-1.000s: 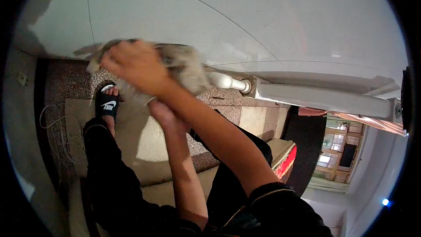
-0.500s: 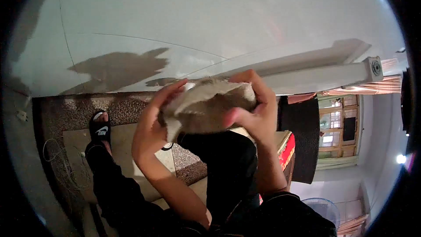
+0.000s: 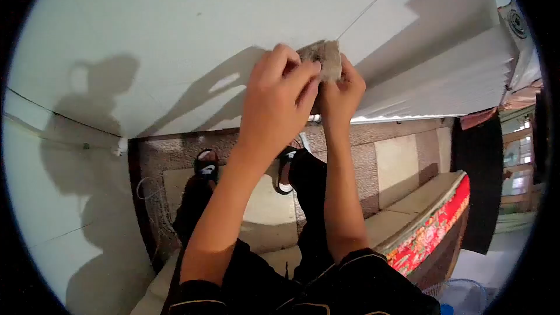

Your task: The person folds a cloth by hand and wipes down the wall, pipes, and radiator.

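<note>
A small folded grey-brown cloth, stained darker on one side, is held up in front of the white wall. My left hand is closed with its fingertips gathered at the cloth's left part. On the other side, my right hand pinches its right edge, the thumb in front and the fingers partly behind. Part of the cloth is hidden by my left fingers. Both forearms reach up and away from my body.
A white ridged radiator runs along the wall to the right. Below lie a speckled, tiled floor and my black slippers. A bench with a red floral cover stands at right. Loose white cable lies left.
The cloth went from spread wide between both hands to a small folded piece, higher in view by the wall. My feet are now closer together and the view has shifted.
</note>
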`<state>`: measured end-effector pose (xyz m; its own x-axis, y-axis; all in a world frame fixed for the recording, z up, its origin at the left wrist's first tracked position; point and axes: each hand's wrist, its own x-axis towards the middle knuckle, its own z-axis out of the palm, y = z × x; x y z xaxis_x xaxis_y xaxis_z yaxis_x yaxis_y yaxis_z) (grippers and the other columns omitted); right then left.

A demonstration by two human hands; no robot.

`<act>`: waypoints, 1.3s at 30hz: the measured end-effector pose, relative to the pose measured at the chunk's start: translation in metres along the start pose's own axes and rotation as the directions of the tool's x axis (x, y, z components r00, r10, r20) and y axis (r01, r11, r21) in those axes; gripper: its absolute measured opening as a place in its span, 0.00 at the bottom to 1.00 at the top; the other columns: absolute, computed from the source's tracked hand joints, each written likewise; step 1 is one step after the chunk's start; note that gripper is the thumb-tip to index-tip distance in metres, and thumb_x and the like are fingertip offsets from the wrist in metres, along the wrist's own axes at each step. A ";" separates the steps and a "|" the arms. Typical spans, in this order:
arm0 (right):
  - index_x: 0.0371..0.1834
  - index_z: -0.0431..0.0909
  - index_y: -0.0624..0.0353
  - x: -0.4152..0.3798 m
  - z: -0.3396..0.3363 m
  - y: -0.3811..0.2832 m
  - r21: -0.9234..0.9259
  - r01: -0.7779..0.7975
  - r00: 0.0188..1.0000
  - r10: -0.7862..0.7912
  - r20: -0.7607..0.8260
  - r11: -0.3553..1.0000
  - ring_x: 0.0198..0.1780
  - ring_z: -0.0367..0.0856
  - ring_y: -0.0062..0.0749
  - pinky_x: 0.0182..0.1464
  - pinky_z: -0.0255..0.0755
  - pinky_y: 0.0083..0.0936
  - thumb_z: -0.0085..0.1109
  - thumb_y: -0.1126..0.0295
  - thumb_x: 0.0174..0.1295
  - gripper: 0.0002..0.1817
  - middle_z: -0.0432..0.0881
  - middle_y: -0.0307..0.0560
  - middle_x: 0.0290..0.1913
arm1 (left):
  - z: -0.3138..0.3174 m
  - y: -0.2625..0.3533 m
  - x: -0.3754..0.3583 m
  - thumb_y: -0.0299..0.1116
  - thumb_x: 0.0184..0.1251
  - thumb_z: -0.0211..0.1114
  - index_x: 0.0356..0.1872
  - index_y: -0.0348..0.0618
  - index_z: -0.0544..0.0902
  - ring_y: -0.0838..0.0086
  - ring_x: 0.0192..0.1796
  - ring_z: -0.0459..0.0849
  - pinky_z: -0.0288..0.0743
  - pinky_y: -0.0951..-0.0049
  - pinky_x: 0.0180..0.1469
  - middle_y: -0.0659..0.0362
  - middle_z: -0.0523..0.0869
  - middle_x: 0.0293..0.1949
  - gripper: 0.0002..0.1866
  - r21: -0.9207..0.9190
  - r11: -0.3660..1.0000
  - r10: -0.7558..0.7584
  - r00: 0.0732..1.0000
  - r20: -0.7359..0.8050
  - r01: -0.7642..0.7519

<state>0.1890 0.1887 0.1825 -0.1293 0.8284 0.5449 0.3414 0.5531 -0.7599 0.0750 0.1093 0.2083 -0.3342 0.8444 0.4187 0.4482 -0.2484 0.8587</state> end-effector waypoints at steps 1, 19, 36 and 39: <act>0.39 0.78 0.65 0.001 0.004 -0.003 0.220 -0.043 0.998 0.052 -0.036 0.975 0.29 0.68 0.16 0.32 0.68 0.19 0.60 0.72 0.56 0.10 0.76 0.40 0.22 | 0.005 -0.003 -0.005 0.24 0.59 0.65 0.46 0.43 0.84 0.69 0.39 0.80 0.73 0.72 0.45 0.56 0.82 0.44 0.12 0.169 0.963 0.229 0.968 -0.103 -0.209; 0.37 0.79 0.66 -0.021 0.035 -0.012 0.295 -0.154 0.985 0.170 -0.032 0.943 0.34 0.70 0.16 0.37 0.68 0.17 0.58 0.77 0.54 0.07 0.80 0.36 0.29 | 0.043 -0.042 -0.025 0.19 0.69 0.48 0.53 0.31 0.76 0.55 0.62 0.77 0.68 0.63 0.64 0.45 0.78 0.60 0.15 0.097 0.935 0.353 0.864 -0.360 -0.342; 0.38 0.80 0.68 -0.017 0.053 -0.050 0.165 -0.025 0.999 0.020 0.036 0.986 0.32 0.70 0.14 0.33 0.68 0.16 0.57 0.75 0.56 0.09 0.79 0.36 0.26 | 0.018 -0.046 -0.026 0.18 0.68 0.51 0.51 0.31 0.78 0.56 0.59 0.79 0.71 0.65 0.61 0.46 0.78 0.59 0.14 0.158 0.948 0.319 0.820 -0.476 -0.278; 0.28 0.76 0.66 -0.016 0.061 -0.052 0.186 -0.074 0.996 0.080 -0.025 0.980 0.25 0.64 0.13 0.24 0.62 0.20 0.59 0.69 0.56 0.09 0.69 0.38 0.17 | 0.018 -0.045 -0.029 0.18 0.67 0.51 0.52 0.31 0.77 0.56 0.60 0.78 0.70 0.65 0.62 0.46 0.78 0.59 0.14 0.120 0.956 0.292 0.829 -0.476 -0.268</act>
<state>0.1167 0.1518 0.1917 -0.0778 0.8677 0.4909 0.1706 0.4968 -0.8510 0.0793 0.1050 0.1520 -0.5411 0.4019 0.7387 0.6172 -0.4068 0.6735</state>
